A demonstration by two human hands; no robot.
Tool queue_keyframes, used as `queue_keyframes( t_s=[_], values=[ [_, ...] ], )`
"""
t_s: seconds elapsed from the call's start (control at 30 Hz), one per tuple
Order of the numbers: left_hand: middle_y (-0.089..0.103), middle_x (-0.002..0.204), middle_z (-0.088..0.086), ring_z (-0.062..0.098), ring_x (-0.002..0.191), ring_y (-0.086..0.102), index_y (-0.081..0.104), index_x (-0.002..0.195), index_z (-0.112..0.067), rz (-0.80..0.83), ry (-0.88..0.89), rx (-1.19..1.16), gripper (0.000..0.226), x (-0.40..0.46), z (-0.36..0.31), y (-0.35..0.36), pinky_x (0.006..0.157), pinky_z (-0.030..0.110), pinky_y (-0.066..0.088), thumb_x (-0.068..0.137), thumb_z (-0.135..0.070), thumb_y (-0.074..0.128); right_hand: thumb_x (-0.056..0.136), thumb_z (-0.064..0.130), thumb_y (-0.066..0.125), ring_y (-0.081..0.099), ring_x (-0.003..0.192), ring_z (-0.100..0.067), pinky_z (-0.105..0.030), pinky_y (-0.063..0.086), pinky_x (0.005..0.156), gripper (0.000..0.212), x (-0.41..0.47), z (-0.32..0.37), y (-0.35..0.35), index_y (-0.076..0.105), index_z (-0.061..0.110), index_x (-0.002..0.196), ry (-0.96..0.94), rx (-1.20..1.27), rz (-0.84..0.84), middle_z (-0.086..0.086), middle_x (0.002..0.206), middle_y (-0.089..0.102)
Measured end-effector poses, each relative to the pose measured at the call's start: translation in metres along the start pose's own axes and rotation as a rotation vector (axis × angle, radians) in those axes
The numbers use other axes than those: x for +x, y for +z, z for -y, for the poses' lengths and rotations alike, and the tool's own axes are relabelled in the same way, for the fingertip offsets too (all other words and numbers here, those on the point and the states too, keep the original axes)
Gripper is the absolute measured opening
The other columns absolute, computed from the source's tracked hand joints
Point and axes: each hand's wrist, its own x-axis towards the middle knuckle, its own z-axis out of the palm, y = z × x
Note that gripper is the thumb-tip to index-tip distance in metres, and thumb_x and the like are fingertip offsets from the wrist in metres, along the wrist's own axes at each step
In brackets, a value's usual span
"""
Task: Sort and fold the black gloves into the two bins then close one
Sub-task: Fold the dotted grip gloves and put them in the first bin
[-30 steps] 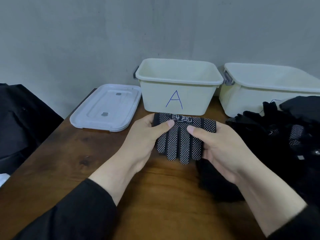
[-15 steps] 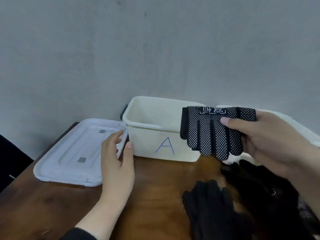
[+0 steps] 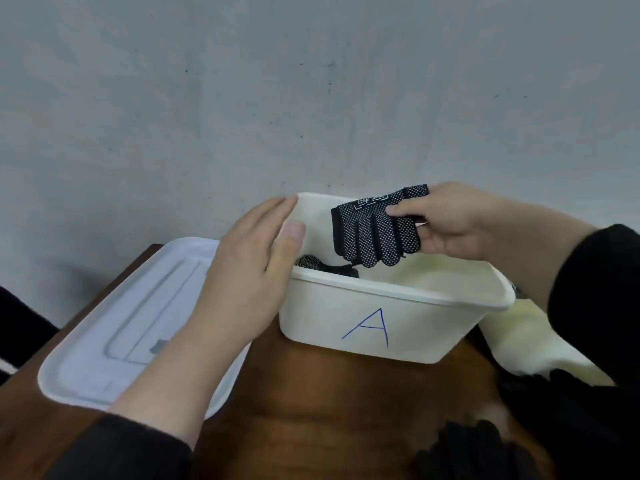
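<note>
The dotted black glove [image 3: 375,231] hangs fingers-down over the open bin marked A [image 3: 377,329], pinched at its cuff end by the right hand [image 3: 450,221]. More dark gloves [image 3: 323,266] lie inside the bin (only partly visible). At nine o'clock the left hand [image 3: 254,271], fingers straight, rests against the bin's left rim. The white lid [image 3: 114,327] lies on the wooden table [image 3: 332,393] further toward nine. A second bin [image 3: 519,337] stands at three o'clock, and loose black gloves [image 3: 540,438] lie at five.

right hand [image 3: 450,223] pinches dotted glove [image 3: 374,226] over bin a [image 3: 398,296] (left hand [image 3: 249,271] flat at rim).
</note>
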Motion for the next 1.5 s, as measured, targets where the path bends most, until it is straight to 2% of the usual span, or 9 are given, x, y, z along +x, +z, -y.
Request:
queue_keyframes(
  t_s=[0.13, 0.33, 0.47, 0.6, 0.7, 0.83, 1.03, 1.33, 1.5],
  values=[
    [0.052, 0.147, -0.008, -0.001, 0.138, 0.034, 0.063, 0.133, -0.022, 0.290, 0.046, 0.191, 0.062, 0.018, -0.005, -0.006, 0.106, 0.015, 0.026, 0.100, -0.059, 0.025, 0.096, 0.003, 0.063, 0.074, 0.079, -0.023, -0.039, 0.063, 0.068, 0.030, 0.026, -0.011, 0.018, 0.061, 0.000, 0.126, 0.118, 0.038, 0.047, -0.014, 0.112, 0.074],
    [0.044, 0.148, -0.006, 0.008, 0.133, 0.032, 0.041, 0.143, -0.019, 0.528, -0.064, 0.410, 0.055, 0.033, -0.016, -0.014, 0.103, 0.024, 0.023, 0.103, -0.053, 0.025, 0.098, 0.012, 0.063, 0.071, 0.082, -0.020, -0.037, 0.061, 0.081, 0.012, 0.053, -0.031, 0.047, 0.064, 0.010, 0.110, 0.262, -0.019, 0.201, -0.009, 0.098, 0.074],
    [0.049, 0.136, -0.002, 0.012, 0.121, 0.038, 0.044, 0.133, -0.015, 0.580, -0.101, 0.422, 0.042, 0.036, -0.017, -0.018, 0.096, 0.026, 0.026, 0.105, -0.043, 0.030, 0.090, 0.046, 0.073, 0.071, 0.065, -0.024, -0.032, 0.060, 0.065, 0.045, 0.055, -0.029, 0.056, 0.067, 0.002, 0.095, 0.174, -0.724, 0.099, -0.015, 0.090, 0.076],
    [0.044, 0.146, 0.001, 0.007, 0.117, 0.028, 0.041, 0.140, -0.011, 0.583, -0.131, 0.362, 0.041, 0.037, -0.015, -0.021, 0.095, 0.023, 0.022, 0.106, -0.033, 0.034, 0.086, 0.068, 0.063, 0.052, 0.054, -0.020, -0.030, 0.038, 0.054, 0.061, 0.050, 0.002, 0.056, 0.048, 0.013, 0.063, -0.283, -1.658, -0.035, -0.002, 0.060, 0.053],
    [0.036, 0.155, -0.008, -0.001, 0.123, 0.020, 0.040, 0.143, -0.015, 0.567, -0.122, 0.324, 0.041, 0.036, -0.014, -0.020, 0.094, 0.011, 0.016, 0.105, -0.027, 0.035, 0.090, 0.060, 0.063, 0.061, 0.086, -0.026, -0.034, 0.044, 0.068, 0.041, 0.050, 0.010, 0.060, 0.058, 0.020, 0.087, -0.578, -1.618, 0.112, 0.005, 0.081, 0.057],
    [0.001, 0.167, -0.019, -0.014, 0.141, -0.001, 0.024, 0.157, -0.028, 0.626, -0.168, 0.295, 0.056, 0.037, -0.014, -0.021, 0.109, 0.011, 0.001, 0.102, -0.022, 0.033, 0.092, 0.051, 0.066, 0.059, 0.110, -0.020, -0.036, 0.048, 0.091, 0.052, 0.057, -0.010, 0.066, 0.055, 0.030, 0.138, -0.524, -1.513, 0.494, 0.007, 0.122, 0.062],
    [-0.017, 0.166, -0.017, -0.009, 0.147, -0.012, -0.006, 0.161, -0.029, 0.721, -0.201, 0.302, 0.067, 0.036, -0.017, -0.025, 0.114, 0.013, -0.008, 0.104, -0.022, 0.028, 0.093, 0.042, 0.068, 0.051, 0.099, -0.012, -0.027, 0.037, 0.080, 0.053, 0.059, -0.038, 0.068, 0.052, 0.029, 0.142, -0.508, -1.420, 0.504, 0.007, 0.124, 0.058],
    [-0.012, 0.167, -0.016, -0.002, 0.151, -0.012, -0.004, 0.161, -0.026, 0.695, -0.152, 0.382, 0.065, 0.035, -0.016, -0.022, 0.123, 0.027, -0.006, 0.103, -0.022, 0.027, 0.096, 0.040, 0.064, 0.055, 0.102, -0.018, -0.031, 0.043, 0.082, 0.047, 0.051, -0.032, 0.073, 0.052, 0.030, 0.140, -0.439, -1.464, 0.512, 0.006, 0.120, 0.060],
    [-0.002, 0.170, -0.009, 0.001, 0.153, -0.006, -0.001, 0.161, -0.032, 0.619, -0.100, 0.388, 0.065, 0.034, -0.014, -0.023, 0.126, 0.038, -0.002, 0.104, -0.042, 0.028, 0.100, 0.053, 0.053, 0.053, 0.125, -0.020, -0.029, 0.039, 0.092, 0.055, 0.025, 0.016, 0.051, 0.043, 0.030, 0.149, -0.465, -1.513, 0.337, 0.003, 0.143, 0.055]
  ],
)
